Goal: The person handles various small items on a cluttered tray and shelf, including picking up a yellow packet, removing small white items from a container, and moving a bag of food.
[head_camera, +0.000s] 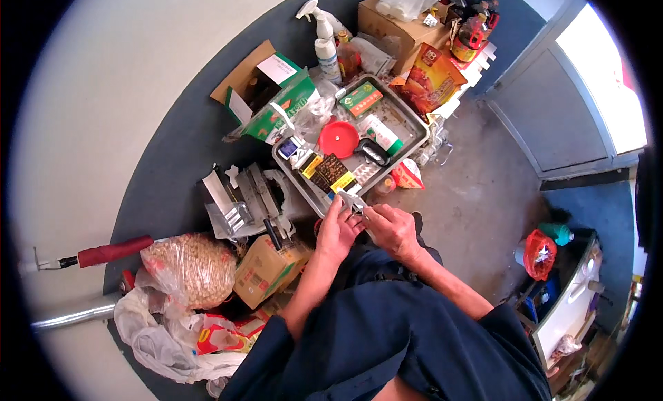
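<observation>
My left hand [334, 234] and my right hand [392, 228] meet just over the near edge of a metal tray [303, 191]. Between them is a small silvery packet [352, 200], perhaps foil or clear plastic, pinched by the fingers of both. What it contains is too small to tell. Close beyond my fingertips lie black-and-yellow printed boxes [334, 170] and a blister pack of tablets [365, 172]. Also in the tray are a red plastic lid or dish [338, 139], a black case [373, 151], a white tube with a green cap [380, 133] and a green-and-orange box [361, 98].
Left of the tray stand an opened green carton [282, 111] and a cardboard box [269, 271] beside a bag of peanuts [191, 271]. Spray bottles [326, 54] and oil bottles [469, 38] stand at the back. A red-lined bin [539, 256] is at right.
</observation>
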The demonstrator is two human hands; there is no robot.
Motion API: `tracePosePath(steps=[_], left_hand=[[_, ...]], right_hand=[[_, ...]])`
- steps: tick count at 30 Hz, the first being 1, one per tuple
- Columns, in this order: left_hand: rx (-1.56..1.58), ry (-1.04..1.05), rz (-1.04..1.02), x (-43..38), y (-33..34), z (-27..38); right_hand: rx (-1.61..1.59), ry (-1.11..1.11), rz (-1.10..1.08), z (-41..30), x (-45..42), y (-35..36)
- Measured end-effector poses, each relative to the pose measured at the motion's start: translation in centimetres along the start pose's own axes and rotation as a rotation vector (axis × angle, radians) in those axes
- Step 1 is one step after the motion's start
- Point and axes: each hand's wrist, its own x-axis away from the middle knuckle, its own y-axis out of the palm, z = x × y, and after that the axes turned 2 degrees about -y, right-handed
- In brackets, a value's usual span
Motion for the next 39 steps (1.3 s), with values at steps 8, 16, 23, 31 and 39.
tracePosePath(steps=[8, 16, 23, 31, 39], left_hand=[[-0.051, 0.147, 0.030, -2.5, 0.0, 0.4], [-0.385, 0.250, 0.051, -1.9, 2.6, 2.5], [-0.376, 0.251, 0.085, -2.1, 1.4, 3.1], [-0.339, 0.214, 0.176, -2.2, 0.3, 3.2], [-0.236, 0.157, 0.167, -2.4, -0.6, 2.8]], right_hand=[[-0.301, 0.224, -0.078, -0.6, 0.6, -0.3], [-0.494, 0.534, -0.236, 0.0, 0.3, 0.8], [-0.389, 0.288, -0.236, 0.0, -0.6, 1.6], [-0.303, 0.239, -0.272, -0.1, -1.0, 2.3], [-0.569, 0.394, -0.440, 1.0, -2.3, 1.9]])
